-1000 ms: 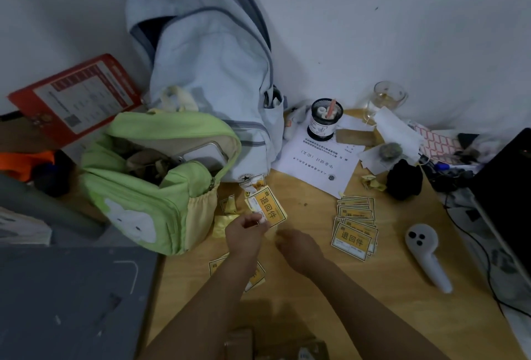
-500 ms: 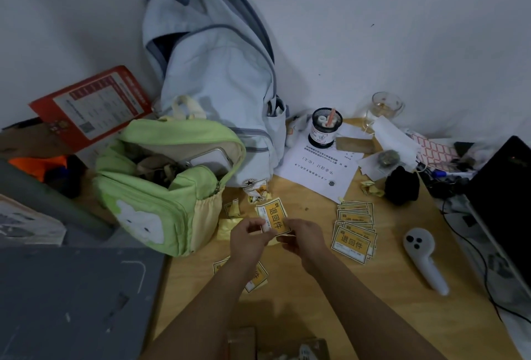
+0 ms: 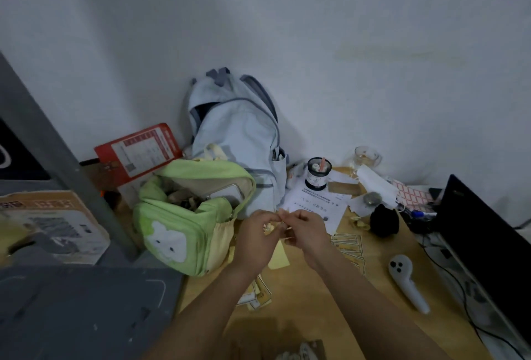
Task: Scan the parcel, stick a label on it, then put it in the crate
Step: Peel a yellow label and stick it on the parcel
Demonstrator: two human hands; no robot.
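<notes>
Head view: I see both hands raised together above the wooden table (image 3: 330,313), left hand (image 3: 256,233) and right hand (image 3: 305,229) pinched narrow on one small label (image 3: 278,222) held between their fingertips. I'd say they're peeling it; too blurred to tell print side or which way it points. Its long axis looks to run roughly up-down in frame, edge toward me. Parcel (image 3: 303,351) sits low at the bottom edge, nearer me than the hands, mostly cut off, so its axis is unclear. Right hand is slightly nearer it. Scanner (image 3: 408,283) lies right of the hands, handle toward me. No crate I can pick out with confidence
</notes>
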